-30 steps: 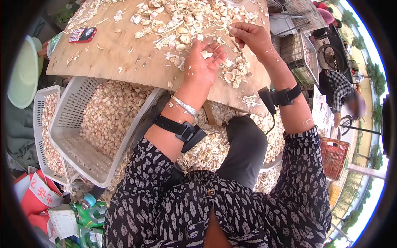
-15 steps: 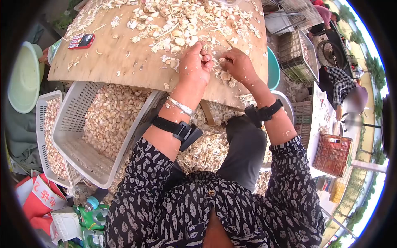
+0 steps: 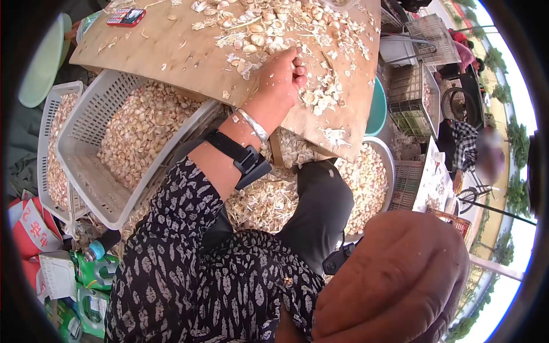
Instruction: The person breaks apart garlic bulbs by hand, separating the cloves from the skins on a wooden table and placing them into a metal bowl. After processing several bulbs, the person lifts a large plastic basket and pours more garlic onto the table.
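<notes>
My left hand (image 3: 284,74) rests over the near part of the wooden board (image 3: 171,63), its fingers curled closed; what they hold, if anything, is hidden. Just beyond it lies a spread of garlic cloves and papery skins (image 3: 274,27). To its right is a smaller heap of garlic skins (image 3: 323,94). My right hand (image 3: 394,280) is raised off the board, very large and close to the camera at lower right. Its fingertips do not show clearly, so I cannot make out whether it holds anything.
White plastic crates (image 3: 103,197) of garlic cloves stand left of the board. A metal basin (image 3: 389,166) of peeled-looking cloves sits by my knee, near a teal tub (image 3: 376,108). A red phone (image 3: 126,18) lies on the board. A person (image 3: 457,143) is at right.
My right hand has left the board and come up close to the camera. My left hand stays over the board, its fingers now more curled in. The view has shifted slightly.
</notes>
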Action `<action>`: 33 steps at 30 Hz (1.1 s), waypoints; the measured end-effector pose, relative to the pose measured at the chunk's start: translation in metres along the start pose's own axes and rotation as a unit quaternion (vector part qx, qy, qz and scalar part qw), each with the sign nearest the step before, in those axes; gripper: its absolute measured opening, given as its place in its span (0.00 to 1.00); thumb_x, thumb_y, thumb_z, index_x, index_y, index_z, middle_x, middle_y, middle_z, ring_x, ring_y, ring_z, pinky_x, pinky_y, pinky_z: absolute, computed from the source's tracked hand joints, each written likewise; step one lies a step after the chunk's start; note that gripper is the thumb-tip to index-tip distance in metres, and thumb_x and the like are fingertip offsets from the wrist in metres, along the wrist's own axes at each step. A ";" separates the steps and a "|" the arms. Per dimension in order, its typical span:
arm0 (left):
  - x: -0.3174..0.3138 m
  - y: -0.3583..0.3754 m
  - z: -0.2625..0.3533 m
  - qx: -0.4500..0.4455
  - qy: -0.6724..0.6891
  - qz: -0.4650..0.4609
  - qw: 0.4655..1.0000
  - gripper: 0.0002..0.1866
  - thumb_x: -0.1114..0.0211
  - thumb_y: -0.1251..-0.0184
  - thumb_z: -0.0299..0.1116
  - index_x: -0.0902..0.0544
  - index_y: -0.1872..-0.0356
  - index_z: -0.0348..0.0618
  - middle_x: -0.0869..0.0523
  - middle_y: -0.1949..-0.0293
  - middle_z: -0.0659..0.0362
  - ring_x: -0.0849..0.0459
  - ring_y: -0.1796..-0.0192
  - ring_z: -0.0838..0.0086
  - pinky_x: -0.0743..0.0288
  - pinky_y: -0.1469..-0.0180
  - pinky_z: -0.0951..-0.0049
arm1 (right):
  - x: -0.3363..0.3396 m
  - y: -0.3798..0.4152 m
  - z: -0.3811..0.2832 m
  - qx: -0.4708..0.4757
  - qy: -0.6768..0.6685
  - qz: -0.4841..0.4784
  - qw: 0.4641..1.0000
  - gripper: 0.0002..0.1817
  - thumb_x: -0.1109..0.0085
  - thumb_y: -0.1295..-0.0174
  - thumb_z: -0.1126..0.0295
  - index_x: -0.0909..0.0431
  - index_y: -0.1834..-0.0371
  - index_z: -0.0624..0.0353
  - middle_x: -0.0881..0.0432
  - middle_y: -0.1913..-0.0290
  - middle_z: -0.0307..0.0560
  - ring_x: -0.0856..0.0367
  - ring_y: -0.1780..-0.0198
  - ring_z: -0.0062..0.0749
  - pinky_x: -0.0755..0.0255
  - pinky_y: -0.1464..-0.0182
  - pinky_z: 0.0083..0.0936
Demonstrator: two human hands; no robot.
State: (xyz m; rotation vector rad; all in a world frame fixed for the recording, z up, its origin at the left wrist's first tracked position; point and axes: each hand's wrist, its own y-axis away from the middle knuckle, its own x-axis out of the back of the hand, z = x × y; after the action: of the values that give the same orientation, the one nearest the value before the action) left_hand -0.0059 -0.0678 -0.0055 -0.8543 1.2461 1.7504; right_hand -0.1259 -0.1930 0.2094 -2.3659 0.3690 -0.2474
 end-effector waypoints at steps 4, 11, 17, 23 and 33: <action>-0.003 0.006 -0.005 -0.018 -0.017 0.022 0.999 0.04 0.42 0.36 0.29 0.25 0.65 0.41 0.31 0.77 0.63 0.32 0.79 0.78 0.41 0.81 0.79 | -0.024 0.006 -0.005 0.150 0.097 0.133 0.975 0.07 0.34 0.50 0.74 0.16 0.67 0.62 0.17 0.68 0.50 0.16 0.68 0.29 0.19 0.74 0.16; -0.005 0.023 0.001 0.009 -0.009 0.004 1.000 0.08 0.44 0.31 0.32 0.25 0.62 0.37 0.30 0.77 0.62 0.33 0.77 0.77 0.41 0.78 0.79 | 0.001 -0.017 -0.024 -0.067 0.095 -0.103 0.988 0.03 0.32 0.52 0.76 0.16 0.74 0.64 0.18 0.70 0.51 0.20 0.75 0.25 0.24 0.78 0.13; -0.008 0.053 -0.003 0.094 0.001 -0.043 0.995 0.24 0.53 0.28 0.54 0.24 0.56 0.41 0.18 0.64 0.54 0.20 0.68 0.68 0.28 0.68 0.69 | 0.068 0.042 0.054 -0.116 0.521 0.115 0.837 0.10 0.38 0.46 0.76 0.17 0.60 0.61 0.16 0.62 0.50 0.17 0.68 0.32 0.24 0.67 0.22; 0.011 0.022 0.008 0.091 0.045 -0.052 0.993 0.13 0.45 0.31 0.41 0.23 0.60 0.42 0.20 0.67 0.55 0.22 0.69 0.68 0.32 0.73 0.74 | 0.176 0.122 0.143 -0.346 0.588 0.081 0.727 0.09 0.41 0.48 0.77 0.17 0.64 0.56 0.18 0.65 0.48 0.19 0.62 0.40 0.26 0.60 0.29; 0.004 0.024 0.004 0.048 0.030 0.008 0.998 0.16 0.50 0.27 0.44 0.24 0.59 0.41 0.20 0.66 0.53 0.21 0.67 0.64 0.26 0.68 0.68 | 0.169 0.123 0.150 -0.422 0.488 0.263 0.717 0.11 0.43 0.42 0.68 0.18 0.59 0.59 0.16 0.65 0.52 0.17 0.67 0.32 0.25 0.64 0.28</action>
State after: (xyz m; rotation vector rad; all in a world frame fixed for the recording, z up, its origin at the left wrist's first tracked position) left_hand -0.0296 -0.0678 0.0015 -0.8484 1.3689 1.6743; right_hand 0.0509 -0.2403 0.0285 -2.5714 1.9833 -1.2827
